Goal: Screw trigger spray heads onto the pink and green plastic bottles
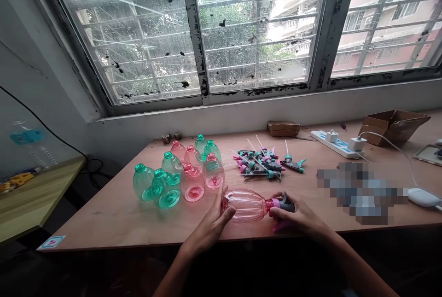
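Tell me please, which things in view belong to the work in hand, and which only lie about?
Seem part of the work: pink bottle in left hand, sprayer head in right hand, standing bottles, piled sprayer heads.

Probably just lying about: power strip, cardboard box, brown block-like object.

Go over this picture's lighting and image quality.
Head view: daylight through the window washes out patches outside; head view: the space below the table goes nearly black; head view: pixelation hides part of the table's right side; head view: the pink bottle between left hand and right hand reads clearly.
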The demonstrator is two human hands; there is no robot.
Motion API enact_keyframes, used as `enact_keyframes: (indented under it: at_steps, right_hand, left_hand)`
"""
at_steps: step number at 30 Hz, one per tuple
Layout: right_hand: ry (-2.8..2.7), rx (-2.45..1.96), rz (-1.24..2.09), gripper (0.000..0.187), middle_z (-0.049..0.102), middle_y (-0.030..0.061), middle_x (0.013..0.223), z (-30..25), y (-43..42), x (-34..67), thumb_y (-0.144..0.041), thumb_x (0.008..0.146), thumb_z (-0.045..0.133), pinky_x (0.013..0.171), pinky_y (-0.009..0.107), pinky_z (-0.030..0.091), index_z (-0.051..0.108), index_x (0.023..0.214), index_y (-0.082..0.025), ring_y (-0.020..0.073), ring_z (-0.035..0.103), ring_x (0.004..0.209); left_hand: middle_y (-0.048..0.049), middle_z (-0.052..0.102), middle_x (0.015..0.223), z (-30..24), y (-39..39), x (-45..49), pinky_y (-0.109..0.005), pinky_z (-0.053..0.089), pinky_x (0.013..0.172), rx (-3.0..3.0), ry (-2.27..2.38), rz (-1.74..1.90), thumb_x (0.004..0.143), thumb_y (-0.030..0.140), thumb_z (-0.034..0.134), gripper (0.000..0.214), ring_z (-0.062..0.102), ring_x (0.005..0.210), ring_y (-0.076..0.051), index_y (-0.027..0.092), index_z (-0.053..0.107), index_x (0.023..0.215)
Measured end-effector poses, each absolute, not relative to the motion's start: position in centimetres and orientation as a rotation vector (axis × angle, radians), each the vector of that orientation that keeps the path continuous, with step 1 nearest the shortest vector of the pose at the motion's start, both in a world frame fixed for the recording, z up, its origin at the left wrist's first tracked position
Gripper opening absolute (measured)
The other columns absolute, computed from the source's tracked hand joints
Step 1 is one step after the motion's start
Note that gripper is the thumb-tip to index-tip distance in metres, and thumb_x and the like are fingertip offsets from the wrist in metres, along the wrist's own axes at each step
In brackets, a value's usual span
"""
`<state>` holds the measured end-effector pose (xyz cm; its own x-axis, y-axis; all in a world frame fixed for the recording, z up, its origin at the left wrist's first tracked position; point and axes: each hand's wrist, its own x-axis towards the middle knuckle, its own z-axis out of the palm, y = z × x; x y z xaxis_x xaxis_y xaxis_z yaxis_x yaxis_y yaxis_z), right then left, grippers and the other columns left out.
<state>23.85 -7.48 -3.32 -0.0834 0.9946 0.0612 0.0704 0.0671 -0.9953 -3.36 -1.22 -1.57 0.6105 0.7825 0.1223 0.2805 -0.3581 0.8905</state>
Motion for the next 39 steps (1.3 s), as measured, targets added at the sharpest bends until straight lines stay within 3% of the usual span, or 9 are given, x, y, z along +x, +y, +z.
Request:
enact_keyframes:
  at_steps: [3,10,17,21,26,28,30,32,39]
  right_hand:
    - [-1.345,-1.161,1.186,0.042,0.072,-0.0004,0.067,-3.5,-7.4,23.9,-0.048,0.081,0.074,0.061,0.033,0.056,0.055,0.101,-0.017,0.0204,0.07,0.06]
    - [-1.333,-1.166,1.189,0.044,0.072,-0.0001,0.068,-3.8,-7.4,24.1,-0.048,0.08,0.075,0.062,0.032,0.057,0.055,0.104,-0.018,0.019,0.068,0.062]
    - [-1.307,-1.146,1.274,0.048,0.071,-0.0008,0.071,-4.2,-7.7,24.3,-0.046,0.08,0.078,0.063,0.031,0.059,0.055,0.111,-0.017,0.0171,0.066,0.065]
    - [-1.299,-1.134,1.267,0.046,0.071,-0.001,0.07,-4.5,-7.4,24.4,-0.047,0.082,0.076,0.061,0.027,0.055,0.056,0.11,-0.017,0.0153,0.064,0.063]
    - [-1.317,-1.147,1.237,0.045,0.07,-0.0011,0.069,-4.2,-7.4,24.4,-0.047,0.081,0.077,0.058,0.025,0.052,0.057,0.107,-0.016,0.0147,0.064,0.062]
    - [-1.316,-1.142,1.259,0.046,0.07,-0.0013,0.069,-4.0,-7.6,24.2,-0.047,0.08,0.077,0.059,0.027,0.054,0.057,0.108,-0.016,0.0158,0.065,0.061]
    - [-1.313,-1.123,1.287,0.046,0.07,-0.0016,0.069,-3.9,-7.7,24.1,-0.047,0.081,0.076,0.061,0.03,0.055,0.056,0.108,-0.017,0.017,0.066,0.061]
    - [-1.315,-1.112,1.295,0.045,0.07,-0.0017,0.069,-3.9,-7.7,24.1,-0.047,0.081,0.076,0.062,0.03,0.055,0.056,0.108,-0.017,0.0173,0.066,0.061]
    - [-1.293,-1.104,1.272,0.042,0.071,-0.0001,0.067,-4.4,-7.2,24.2,-0.048,0.084,0.072,0.056,0.028,0.054,0.056,0.107,-0.016,0.0176,0.067,0.058]
  left_hand:
    - [-0.0099,0.008,0.166,-1.4,-1.3,-3.3,-0.048,0.01,0.124,1.954,0.869,0.637,0.097,0.053,0.049,0.083,0.01,0.152,-0.029,0.024,0.002,0.158]
    - [-0.013,-0.004,0.166,-2.1,-1.2,-3.5,-0.049,0.007,0.124,2.011,0.824,0.636,0.068,0.047,0.086,0.137,0.003,0.152,-0.034,0.026,-0.017,0.155]
    - [-0.0113,0.015,0.165,-1.1,-1.4,-3.8,-0.053,0.012,0.123,1.9,0.813,0.595,0.088,0.058,0.061,0.099,0.013,0.152,-0.033,0.027,-0.002,0.157]
    - [-0.0124,0.016,0.165,-1.5,-1.5,-3.6,-0.05,0.016,0.123,1.985,0.809,0.591,0.08,0.046,0.076,0.113,0.019,0.15,-0.031,0.027,-0.004,0.157]
    - [-0.0124,0.008,0.166,-2.1,-1.1,-3.8,-0.049,0.013,0.124,2.016,0.766,0.571,0.07,0.042,0.086,0.128,0.013,0.152,-0.032,0.026,-0.006,0.157]
    - [-0.0108,0.011,0.166,-2.1,-1.0,-4.0,-0.049,0.012,0.124,1.949,0.769,0.578,0.079,0.051,0.076,0.114,0.012,0.152,-0.031,0.026,-0.003,0.157]
    - [-0.0087,0.016,0.165,-1.9,-1.0,-4.1,-0.048,0.012,0.124,1.889,0.781,0.605,0.094,0.056,0.053,0.087,0.014,0.152,-0.028,0.026,0.001,0.158]
    - [-0.0078,0.02,0.165,-1.7,-1.1,-4.1,-0.047,0.013,0.124,1.877,0.793,0.614,0.098,0.055,0.043,0.076,0.016,0.152,-0.026,0.026,0.006,0.158]
    - [-0.0113,0.019,0.164,-1.5,-1.5,-3.9,-0.047,0.016,0.124,2.004,0.788,0.575,0.079,0.044,0.078,0.115,0.02,0.15,-0.03,0.026,-0.004,0.157]
